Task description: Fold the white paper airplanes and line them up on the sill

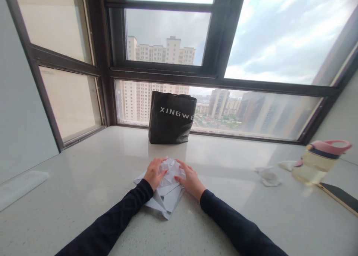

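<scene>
White crumpled paper [170,170] cupped between left hand [154,174] and right hand [189,178], fingertips partly hidden.

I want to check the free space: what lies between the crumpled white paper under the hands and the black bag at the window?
Nothing: the head view shows only bare pale countertop between crumpled white paper and black bag.

Creased white paper [167,190] lies on a glossy speckled stone counter [84,181].

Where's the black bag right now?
In the head view the black bag stands upright at the back of the counter against the window, just beyond the crumpled white paper under both hands.
</scene>
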Demonstrator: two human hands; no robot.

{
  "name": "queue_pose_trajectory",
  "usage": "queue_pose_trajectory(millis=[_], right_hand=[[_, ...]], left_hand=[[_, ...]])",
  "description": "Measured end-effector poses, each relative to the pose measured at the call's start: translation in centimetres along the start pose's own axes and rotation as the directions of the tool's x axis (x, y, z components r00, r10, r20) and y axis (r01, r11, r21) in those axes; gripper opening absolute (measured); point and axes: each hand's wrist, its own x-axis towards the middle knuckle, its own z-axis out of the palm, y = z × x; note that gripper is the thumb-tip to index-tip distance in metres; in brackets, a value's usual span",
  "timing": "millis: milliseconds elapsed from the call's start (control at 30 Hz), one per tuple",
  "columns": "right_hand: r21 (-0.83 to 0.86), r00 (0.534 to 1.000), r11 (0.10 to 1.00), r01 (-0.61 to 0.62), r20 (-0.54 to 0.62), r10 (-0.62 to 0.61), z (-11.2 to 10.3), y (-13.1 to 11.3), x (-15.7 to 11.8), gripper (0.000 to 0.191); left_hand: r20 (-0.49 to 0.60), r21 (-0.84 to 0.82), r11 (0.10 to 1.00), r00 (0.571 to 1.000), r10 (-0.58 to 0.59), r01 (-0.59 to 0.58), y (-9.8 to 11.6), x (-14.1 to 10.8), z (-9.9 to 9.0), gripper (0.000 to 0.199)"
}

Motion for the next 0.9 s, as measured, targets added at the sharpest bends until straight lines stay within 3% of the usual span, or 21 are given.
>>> queue_pose_trajectory(millis=[100, 200, 333, 433, 500, 600, 700, 833, 900], right_hand=[[0.150, 0.990, 0.982, 0.113, -0.102, -0.099, -0.4, -0.1, 0.2, 0.040], [0.262, 0.968, 0.951, 0.167, -0.228, -0.107, -1.0, -0.4, 0.2, 0.038], [0.428, 0.921, 0.884, 0.189, -0.390, -0.008, -1.9, -1.3, 0.2, 0.037], [0.584, 0.882, 0.782, 0.220, -0.461, 0.096, -2.5, -2.7, 0.1, 0.041], [0.669, 0.884, 0.704, 0.236, -0.449, 0.130, -2.8, -3.8, -0.2, 0.046], [0.748, 0.894, 0.615, 0.252, -0.422, 0.147, -2.9, -5.2, -0.5, 0.051], [0.780, 0.921, 0.580, 0.236, -0.369, 0.122, -2.4, -5.6, -0.8, 0.054], [0.731, 0.986, 0.677, 0.087, -0.161, 0.048, -0.9, -4.6, -0.9, 0.057], [0.618, 0.977, 0.785, 0.048, -0.192, 0.091, -0.5, -4.0, -0.9, 0.061]], left_hand=[[0.040, 0.168, 0.982, 0.994, -0.099, 0.091, -0.1, -0.1, 0.0, 0.033], [0.073, 0.251, 0.954, 0.980, -0.187, 0.164, -0.3, -0.3, -0.1, 0.036], [0.006, 0.290, 0.932, 0.974, -0.228, 0.217, -0.1, -0.3, -0.4, 0.035], [-0.063, 0.245, 0.943, 0.974, -0.216, 0.225, 0.3, -0.1, -0.7, 0.028], [-0.083, 0.141, 0.966, 0.974, -0.209, 0.219, 0.5, 0.0, -0.9, 0.028], [-0.103, -0.150, 0.963, 0.965, -0.240, 0.224, 0.6, 0.3, -1.0, 0.034], [-0.030, -0.512, 0.827, 0.957, -0.289, 0.233, 0.6, 0.5, -0.9, 0.051], [0.042, -0.737, 0.618, 0.931, -0.363, 0.274, 0.6, 0.8, -1.1, 0.059], [0.006, -0.757, 0.594, 0.911, -0.412, 0.273, 0.4, 1.0, -1.3, 0.053]])
